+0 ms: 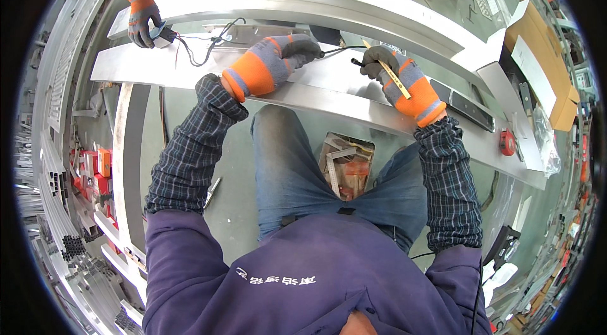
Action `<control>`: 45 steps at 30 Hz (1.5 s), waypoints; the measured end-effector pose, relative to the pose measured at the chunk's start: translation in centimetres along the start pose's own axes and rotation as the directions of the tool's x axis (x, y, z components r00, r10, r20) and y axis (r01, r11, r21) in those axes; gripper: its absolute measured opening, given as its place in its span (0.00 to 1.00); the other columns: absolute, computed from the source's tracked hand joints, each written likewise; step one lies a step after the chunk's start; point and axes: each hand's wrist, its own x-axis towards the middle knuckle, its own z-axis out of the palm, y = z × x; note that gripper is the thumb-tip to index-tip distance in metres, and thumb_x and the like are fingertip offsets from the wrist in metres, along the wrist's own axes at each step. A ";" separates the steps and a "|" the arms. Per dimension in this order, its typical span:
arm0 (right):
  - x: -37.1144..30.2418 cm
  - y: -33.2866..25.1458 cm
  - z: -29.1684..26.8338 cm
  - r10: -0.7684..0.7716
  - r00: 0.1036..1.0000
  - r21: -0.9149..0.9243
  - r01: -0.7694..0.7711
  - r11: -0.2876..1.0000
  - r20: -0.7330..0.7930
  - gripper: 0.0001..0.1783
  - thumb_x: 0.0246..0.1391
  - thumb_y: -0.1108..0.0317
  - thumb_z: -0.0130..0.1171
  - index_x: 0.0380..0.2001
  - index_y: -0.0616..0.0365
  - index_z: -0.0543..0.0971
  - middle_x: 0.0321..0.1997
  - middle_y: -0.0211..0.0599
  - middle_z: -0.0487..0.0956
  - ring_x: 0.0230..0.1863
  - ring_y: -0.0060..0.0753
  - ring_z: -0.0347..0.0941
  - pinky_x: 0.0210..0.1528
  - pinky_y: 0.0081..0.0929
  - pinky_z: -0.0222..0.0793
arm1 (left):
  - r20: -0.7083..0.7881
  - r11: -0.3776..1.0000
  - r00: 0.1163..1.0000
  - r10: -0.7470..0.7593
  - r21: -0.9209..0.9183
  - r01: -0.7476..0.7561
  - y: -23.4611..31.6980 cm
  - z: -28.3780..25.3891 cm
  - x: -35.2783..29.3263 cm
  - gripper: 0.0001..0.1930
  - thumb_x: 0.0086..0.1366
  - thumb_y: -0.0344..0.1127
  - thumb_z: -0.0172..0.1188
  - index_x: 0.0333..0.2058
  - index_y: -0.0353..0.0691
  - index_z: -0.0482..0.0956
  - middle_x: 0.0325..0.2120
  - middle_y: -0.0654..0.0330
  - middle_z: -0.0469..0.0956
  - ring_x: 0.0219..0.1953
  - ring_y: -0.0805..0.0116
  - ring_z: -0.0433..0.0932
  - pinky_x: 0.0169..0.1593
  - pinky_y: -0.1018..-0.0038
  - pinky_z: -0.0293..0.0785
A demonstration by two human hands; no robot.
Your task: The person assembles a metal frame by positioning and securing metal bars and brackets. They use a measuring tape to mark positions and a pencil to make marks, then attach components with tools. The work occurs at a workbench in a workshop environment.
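My left hand (269, 66), in a grey and orange glove, pinches a thin black cable (343, 49) above the silver metal beam (354, 102). The cable runs across to my right hand (404, 82), gloved alike, whose fingers are closed. A slim yellow pencil-like stick (397, 81) with dark markings slants across the right fingers. From that hand a short black end (357, 62) sticks out toward the left. The exact grip on the cable is partly hidden by the gloves.
At the far left another person's gloved hand (142, 22) holds a small dark block (165, 35) with wires (208, 50) attached. A red tape measure (507, 143) lies on the beam's right part, near an open cardboard box (547, 63). A tool-filled container (346, 167) stands between my knees.
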 end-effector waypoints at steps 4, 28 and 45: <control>0.1 -0.5 0.0 0.034 0.999 0.058 -0.035 0.998 0.022 0.08 0.67 0.70 0.58 0.46 0.61 0.77 0.43 0.38 0.81 0.48 0.31 0.81 0.54 0.29 0.75 | 0.027 0.997 1.000 0.000 -0.079 0.002 -0.2 -0.3 -0.2 0.14 0.72 0.26 0.58 0.53 0.43 0.82 0.47 0.58 0.84 0.51 0.65 0.81 0.59 0.69 0.76; -0.1 -1.0 0.2 0.037 0.999 0.019 -0.037 0.999 0.005 0.07 0.67 0.76 0.55 0.46 0.58 0.77 0.42 0.40 0.84 0.48 0.36 0.83 0.52 0.32 0.77 | 0.103 0.908 0.994 0.031 -0.418 0.015 -0.6 -1.1 -0.7 0.15 0.77 0.25 0.50 0.57 0.35 0.77 0.54 0.54 0.81 0.55 0.66 0.80 0.61 0.67 0.80; -0.6 -1.2 0.3 -0.085 0.987 -0.286 0.042 0.957 -0.139 0.17 0.52 0.78 0.58 0.46 0.54 0.77 0.36 0.43 0.80 0.36 0.49 0.78 0.39 0.36 0.74 | -0.166 0.938 0.954 0.249 0.289 -0.194 1.3 1.5 -1.4 0.12 0.66 0.24 0.59 0.47 0.39 0.82 0.41 0.52 0.84 0.45 0.52 0.83 0.51 0.63 0.78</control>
